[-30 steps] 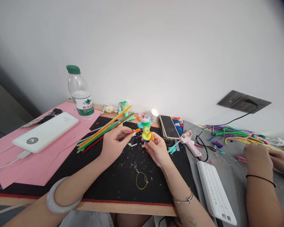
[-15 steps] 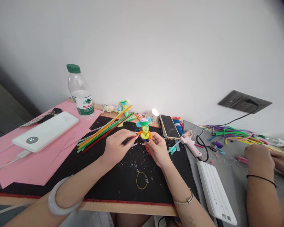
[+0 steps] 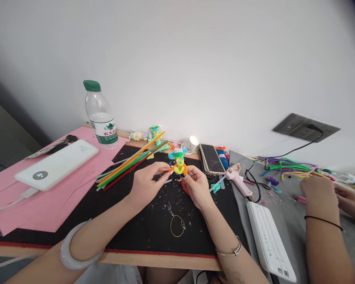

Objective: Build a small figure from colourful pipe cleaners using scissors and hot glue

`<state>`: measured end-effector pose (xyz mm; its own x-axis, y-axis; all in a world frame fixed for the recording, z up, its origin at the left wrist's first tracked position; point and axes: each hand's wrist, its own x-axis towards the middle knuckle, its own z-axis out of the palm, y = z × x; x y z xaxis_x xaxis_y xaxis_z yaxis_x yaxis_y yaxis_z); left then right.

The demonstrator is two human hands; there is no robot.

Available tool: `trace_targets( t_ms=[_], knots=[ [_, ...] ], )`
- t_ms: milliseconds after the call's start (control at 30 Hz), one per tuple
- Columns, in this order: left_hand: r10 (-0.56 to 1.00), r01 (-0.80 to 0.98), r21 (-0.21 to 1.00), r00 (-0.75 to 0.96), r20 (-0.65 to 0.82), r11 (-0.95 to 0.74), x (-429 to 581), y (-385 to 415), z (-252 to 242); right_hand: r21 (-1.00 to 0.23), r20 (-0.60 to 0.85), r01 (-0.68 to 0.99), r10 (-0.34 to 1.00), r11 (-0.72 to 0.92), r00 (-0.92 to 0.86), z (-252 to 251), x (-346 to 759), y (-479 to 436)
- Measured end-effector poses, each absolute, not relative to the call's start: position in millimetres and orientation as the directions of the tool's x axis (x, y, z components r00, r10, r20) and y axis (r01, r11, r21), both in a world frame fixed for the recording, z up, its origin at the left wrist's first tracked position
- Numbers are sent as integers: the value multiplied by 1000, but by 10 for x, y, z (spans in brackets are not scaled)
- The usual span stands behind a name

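A small pipe-cleaner doll (image 3: 180,161), with a green and purple hat, blue round ears and a yellow and orange body, is held upright above the black mat (image 3: 154,225). My right hand (image 3: 197,186) is closed around its lower part, thumb in front. From the left, my left hand (image 3: 149,179) pinches the doll's orange arm between thumb and forefinger. A red piece shows below the doll by my right palm. Bits of fluff and a yellow rubber band (image 3: 177,226) lie on the mat below.
Pipe cleaners (image 3: 130,161) lie left of my hands. Behind are a water bottle (image 3: 102,118), paper cup (image 3: 191,145) and phone (image 3: 212,158). A pink glue gun (image 3: 239,180) and white power bank (image 3: 269,240) lie right. A co-worker's hands (image 3: 321,193) are at far right.
The doll's head has turned and tilted slightly in my right hand. My left fingers have shifted a little at the orange arm. The co-worker's hand has moved slightly left and up.
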<state>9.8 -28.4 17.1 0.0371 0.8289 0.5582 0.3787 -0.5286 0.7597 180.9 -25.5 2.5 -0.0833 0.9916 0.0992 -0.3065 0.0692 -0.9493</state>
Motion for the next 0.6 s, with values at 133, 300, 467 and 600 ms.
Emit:
trace_targets(
  t_ms=[133, 300, 467, 600],
  knots=[
    [867, 271, 827, 68, 494, -492, 110, -293, 167, -950, 90, -306, 994, 67, -59, 28, 1811, -251],
    [922, 125, 914, 23, 386, -385, 124, -292, 170, -939, 104, -335, 992, 75, -70, 13, 1808, -250],
    [963, -38, 962, -10, 269, -269, 146, -281, 190, -934, 110, -349, 989, 69, -99, -22, 1804, -250],
    [973, -121, 965, -19, 230, -231, 160, -272, 206, -932, 114, -356, 988, 69, -108, -35, 1804, -245]
  ],
)
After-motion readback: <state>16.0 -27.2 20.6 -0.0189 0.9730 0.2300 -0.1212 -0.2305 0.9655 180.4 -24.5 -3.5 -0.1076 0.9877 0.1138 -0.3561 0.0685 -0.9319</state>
